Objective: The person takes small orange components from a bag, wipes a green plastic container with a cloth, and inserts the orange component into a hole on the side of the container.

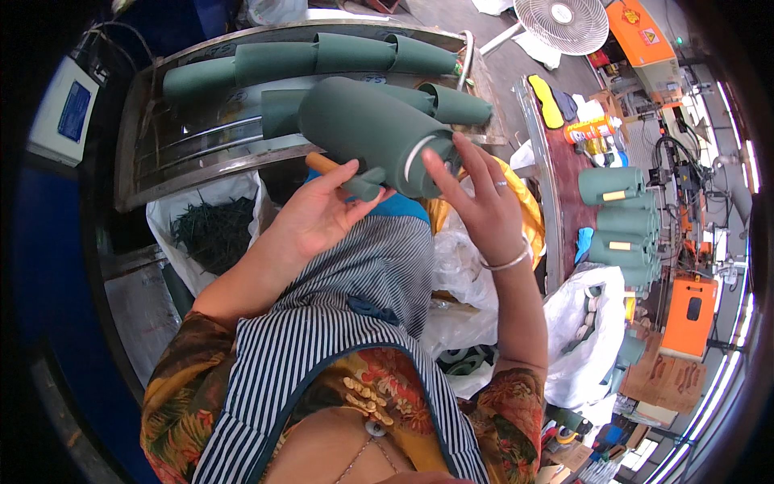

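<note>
A large dark-green plastic vessel (363,127) is tilted in front of me, above my lap, with a pale curved band (417,158) near its right end. My right hand (487,206) is at that end, thumb in front and other fingers around the far side of the rim. Between the thumb and fingers of my left hand (320,209) is a short handle-like piece (366,184), green with a tan-orange end. Whether it is joined to the vessel I cannot tell. The underside of the vessel is hidden.
Rows of nested green vessels (275,63) lie on a framed metal table (199,163) ahead. A white sack (163,212) of green scraps is at left. At right are a bench (559,181) with an orange spray can (589,129), a fan (562,24) and plastic bags (580,339).
</note>
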`<state>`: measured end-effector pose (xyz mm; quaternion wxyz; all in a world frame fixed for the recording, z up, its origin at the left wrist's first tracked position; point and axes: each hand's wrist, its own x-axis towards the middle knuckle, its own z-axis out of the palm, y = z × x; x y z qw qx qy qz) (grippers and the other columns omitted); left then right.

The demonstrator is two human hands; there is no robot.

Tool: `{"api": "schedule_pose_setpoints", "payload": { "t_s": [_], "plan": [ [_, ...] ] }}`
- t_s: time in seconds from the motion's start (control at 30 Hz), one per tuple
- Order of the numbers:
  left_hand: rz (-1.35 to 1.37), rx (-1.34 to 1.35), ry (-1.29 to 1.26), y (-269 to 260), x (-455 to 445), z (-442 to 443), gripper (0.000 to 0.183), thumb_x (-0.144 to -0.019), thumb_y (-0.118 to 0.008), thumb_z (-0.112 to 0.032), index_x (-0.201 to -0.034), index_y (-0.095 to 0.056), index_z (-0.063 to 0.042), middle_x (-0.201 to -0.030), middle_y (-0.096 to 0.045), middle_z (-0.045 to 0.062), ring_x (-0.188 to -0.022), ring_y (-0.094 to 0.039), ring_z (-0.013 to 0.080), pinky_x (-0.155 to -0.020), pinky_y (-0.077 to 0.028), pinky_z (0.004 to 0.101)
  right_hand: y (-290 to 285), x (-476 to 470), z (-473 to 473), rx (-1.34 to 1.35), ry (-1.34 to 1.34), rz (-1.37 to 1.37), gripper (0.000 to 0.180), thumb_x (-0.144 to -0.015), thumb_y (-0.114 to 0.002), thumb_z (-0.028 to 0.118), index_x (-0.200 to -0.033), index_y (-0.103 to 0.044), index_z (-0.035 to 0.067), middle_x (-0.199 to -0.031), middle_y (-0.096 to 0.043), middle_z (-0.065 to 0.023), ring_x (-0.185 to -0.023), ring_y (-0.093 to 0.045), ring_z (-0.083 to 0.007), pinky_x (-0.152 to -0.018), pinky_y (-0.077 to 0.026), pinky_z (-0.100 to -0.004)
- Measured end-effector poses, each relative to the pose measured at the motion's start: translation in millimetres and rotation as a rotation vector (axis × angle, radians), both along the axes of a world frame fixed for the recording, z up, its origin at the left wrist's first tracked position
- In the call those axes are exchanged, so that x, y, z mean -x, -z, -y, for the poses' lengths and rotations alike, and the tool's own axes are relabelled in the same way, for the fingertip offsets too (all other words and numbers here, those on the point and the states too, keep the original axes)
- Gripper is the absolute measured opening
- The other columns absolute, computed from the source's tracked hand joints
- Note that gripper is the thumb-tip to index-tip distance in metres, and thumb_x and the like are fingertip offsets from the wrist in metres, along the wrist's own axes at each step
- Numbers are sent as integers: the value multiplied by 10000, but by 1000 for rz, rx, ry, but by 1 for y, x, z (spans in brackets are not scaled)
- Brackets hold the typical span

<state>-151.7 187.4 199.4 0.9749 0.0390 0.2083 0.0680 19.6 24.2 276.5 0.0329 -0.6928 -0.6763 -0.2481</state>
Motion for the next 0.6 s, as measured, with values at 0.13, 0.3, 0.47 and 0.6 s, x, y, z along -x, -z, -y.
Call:
{"api": "schedule_pose_setpoints", "payload": {
  "t_s": [0.13, 0.3, 0.47, 0.6],
  "plan": [
    [-12, -63, -72, 8, -6, 3, 361, -970, -540, -159, -1249, -462, 57, -1270, -515, 199, -1172, -545, 357, -976, -528, 367, 24, 27, -5, -61, 372, -445, 758, -822, -670, 384, -1460, -365, 110, -1044, -627, -155, -798, -639, -273, -636, -522, -319],
    [-68, -174, -170, 13, -8, 7, 347, -956, -558, -132, -1245, -467, 38, -1246, -533, 180, -1152, -567, 315, -986, -521, 385, 32, 54, -12, -430, 133, -1708, 807, -890, -662, 289, -1499, -203, 25, -928, -676, -150, -756, -669, -259, -690, -523, -286],
    [-33, -219, -161, 16, -3, 8, 270, -944, -578, -109, -1173, -515, 20, -1172, -579, 135, -1099, -588, 270, -971, -519, 406, 41, 31, -11, -293, 211, -654, 921, -775, -747, 338, -1457, -249, -31, -1278, -525, -222, -1181, -487, -381, -971, -424, -447],
    [76, -323, -230, 29, -1, 15, 221, -941, -582, -95, -1136, -544, 0, -1141, -595, 102, -1072, -597, 242, -964, -516, 401, 83, 40, -10, -324, 469, -915, 873, -773, -736, 375, -1403, -310, -53, -1147, -576, -225, -1054, -544, -416, -874, -462, -458]
  ]
}}
